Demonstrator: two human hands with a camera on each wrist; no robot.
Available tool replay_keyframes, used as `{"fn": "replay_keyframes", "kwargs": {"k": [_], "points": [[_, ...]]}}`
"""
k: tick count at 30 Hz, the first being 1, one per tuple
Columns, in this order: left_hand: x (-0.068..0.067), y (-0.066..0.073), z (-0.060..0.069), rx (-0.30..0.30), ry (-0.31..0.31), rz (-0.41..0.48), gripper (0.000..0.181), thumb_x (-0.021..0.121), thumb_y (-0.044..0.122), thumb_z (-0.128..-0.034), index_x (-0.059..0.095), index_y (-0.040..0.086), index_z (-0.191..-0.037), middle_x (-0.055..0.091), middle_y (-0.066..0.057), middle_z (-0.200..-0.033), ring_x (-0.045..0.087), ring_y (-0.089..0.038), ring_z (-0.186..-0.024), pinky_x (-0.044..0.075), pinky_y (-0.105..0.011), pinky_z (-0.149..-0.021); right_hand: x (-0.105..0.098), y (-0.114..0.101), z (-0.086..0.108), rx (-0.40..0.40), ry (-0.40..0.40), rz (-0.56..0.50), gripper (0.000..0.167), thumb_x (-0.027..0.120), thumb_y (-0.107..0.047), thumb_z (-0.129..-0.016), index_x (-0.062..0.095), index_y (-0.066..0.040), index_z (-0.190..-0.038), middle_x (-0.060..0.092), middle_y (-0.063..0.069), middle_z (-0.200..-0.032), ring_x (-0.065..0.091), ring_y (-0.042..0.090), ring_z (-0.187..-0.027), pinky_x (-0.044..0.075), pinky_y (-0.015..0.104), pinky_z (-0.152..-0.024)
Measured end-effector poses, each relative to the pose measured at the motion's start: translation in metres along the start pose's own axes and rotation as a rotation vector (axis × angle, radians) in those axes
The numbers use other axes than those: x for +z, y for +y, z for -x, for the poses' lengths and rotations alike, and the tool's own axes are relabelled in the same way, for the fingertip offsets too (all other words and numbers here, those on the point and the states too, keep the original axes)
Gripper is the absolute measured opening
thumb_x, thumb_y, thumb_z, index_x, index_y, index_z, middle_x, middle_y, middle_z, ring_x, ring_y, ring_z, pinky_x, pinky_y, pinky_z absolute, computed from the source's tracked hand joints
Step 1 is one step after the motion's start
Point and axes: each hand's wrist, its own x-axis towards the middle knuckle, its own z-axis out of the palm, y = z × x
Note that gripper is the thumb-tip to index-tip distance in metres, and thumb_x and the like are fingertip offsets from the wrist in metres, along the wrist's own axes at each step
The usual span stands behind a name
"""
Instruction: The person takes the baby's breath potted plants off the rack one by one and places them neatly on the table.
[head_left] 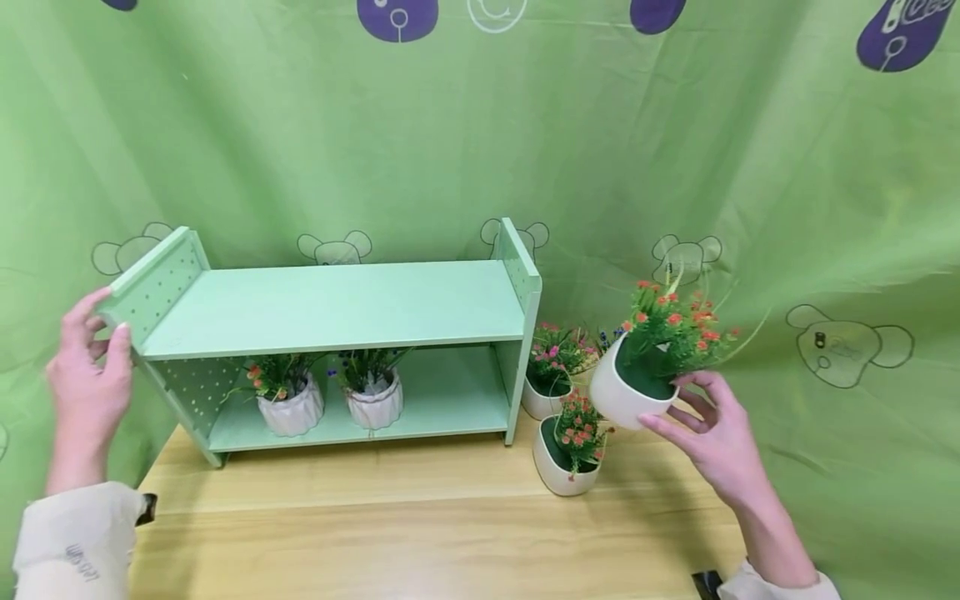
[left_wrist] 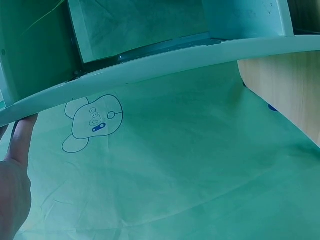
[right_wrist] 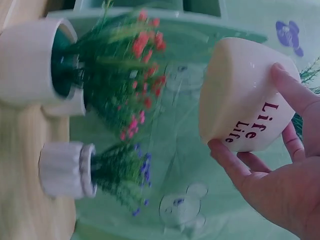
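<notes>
The right hand (head_left: pixel 716 437) grips a white pot (head_left: pixel 630 392) with red flowers, tilted and held above the table right of the shelf; lettering shows on this pot (right_wrist: pixel 255 100) in the right wrist view, where the hand (right_wrist: pixel 280 185) has thumb and fingers around it. At the far left, the left hand (head_left: pixel 90 375) holds the upper left side edge of the green shelf (head_left: pixel 337 308). In the left wrist view, fingers of the left hand (left_wrist: pixel 17 175) touch the shelf's edge (left_wrist: pixel 150 62).
Two ribbed white pots with flowers (head_left: pixel 292 410) stand on the lower shelf. Right of the shelf, a pot with pink flowers (head_left: pixel 546 398) and one with red flowers (head_left: pixel 564 467) stand on the wooden table (head_left: pixel 420 533). A ribbed pot with purple flowers (right_wrist: pixel 67 170) is also there. Green cloth (head_left: pixel 450 125) hangs behind.
</notes>
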Motion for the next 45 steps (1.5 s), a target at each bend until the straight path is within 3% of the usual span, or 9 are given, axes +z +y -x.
{"fn": "replay_keyframes", "kwargs": {"k": [9, 19, 22, 27, 30, 37, 45], "points": [[0.001, -0.001, 0.000, -0.005, 0.006, 0.004, 0.055, 0.042, 0.025, -0.1104, 0.028, 0.052, -0.156, 0.042, -0.012, -0.163, 0.054, -0.025, -0.141, 0.045, 0.005, -0.078, -0.029, 0.032, 0.000, 0.049, 0.101, 0.096, 0.059, 0.082, 0.005, -0.084, 0.050, -0.015, -0.129, 0.047, -0.013, -0.132, 0.062, -0.011, -0.101, 0.060, 0.011, -0.083], [0.004, -0.003, -0.002, 0.012, 0.018, -0.009, 0.055, 0.044, 0.024, -0.1101, 0.029, 0.052, -0.156, 0.044, -0.014, -0.161, 0.057, -0.019, -0.135, 0.045, 0.006, -0.078, -0.044, 0.062, 0.004, 0.102, 0.153, 0.020, 0.059, 0.082, 0.007, -0.083, 0.051, -0.014, -0.129, 0.047, -0.014, -0.129, 0.062, -0.011, -0.099, 0.059, 0.010, -0.083], [0.004, -0.003, -0.002, 0.016, 0.029, -0.010, 0.055, 0.044, 0.023, -0.1100, 0.031, 0.051, -0.156, 0.046, -0.015, -0.160, 0.058, -0.018, -0.133, 0.044, 0.006, -0.077, -0.046, 0.077, 0.005, 0.130, 0.140, 0.032, 0.059, 0.082, 0.005, -0.084, 0.050, -0.011, -0.131, 0.046, -0.011, -0.132, 0.061, -0.012, -0.100, 0.058, 0.009, -0.084], [0.003, -0.003, -0.002, 0.011, 0.025, -0.009, 0.055, 0.044, 0.024, -0.1101, 0.031, 0.051, -0.156, 0.044, -0.014, -0.161, 0.058, -0.020, -0.135, 0.044, 0.006, -0.077, -0.049, 0.100, 0.006, 0.184, 0.079, 0.138, 0.063, 0.082, -0.002, -0.087, 0.044, -0.004, -0.137, 0.035, 0.023, -0.153, 0.058, -0.016, -0.098, 0.059, 0.010, -0.083], [0.002, -0.005, -0.002, 0.011, 0.030, -0.008, 0.054, 0.044, 0.025, -0.1101, 0.031, 0.051, -0.156, 0.045, -0.013, -0.160, 0.057, -0.023, -0.136, 0.044, 0.006, -0.077, -0.047, 0.111, 0.008, 0.209, 0.034, 0.179, 0.067, 0.082, -0.006, -0.088, 0.040, 0.001, -0.140, 0.027, 0.036, -0.157, 0.057, -0.017, -0.096, 0.059, 0.010, -0.082], [0.000, -0.006, -0.002, 0.007, 0.035, -0.009, 0.054, 0.044, 0.025, -0.1099, 0.031, 0.051, -0.156, 0.046, -0.013, -0.160, 0.057, -0.022, -0.137, 0.045, 0.005, -0.079, -0.040, 0.129, 0.016, 0.261, -0.012, 0.173, 0.076, 0.082, -0.008, -0.088, 0.034, 0.005, -0.145, 0.029, 0.039, -0.157, 0.056, -0.017, -0.097, 0.060, 0.012, -0.085], [0.001, -0.006, -0.003, 0.020, 0.035, -0.015, 0.055, 0.045, 0.025, -0.1099, 0.030, 0.052, -0.155, 0.046, -0.016, -0.159, 0.057, -0.025, -0.137, 0.045, 0.006, -0.077, -0.032, 0.138, 0.019, 0.271, -0.028, 0.215, 0.072, 0.084, -0.012, -0.087, 0.040, 0.003, -0.141, 0.028, 0.028, -0.160, 0.050, -0.016, -0.103, 0.058, 0.011, -0.088]]}}
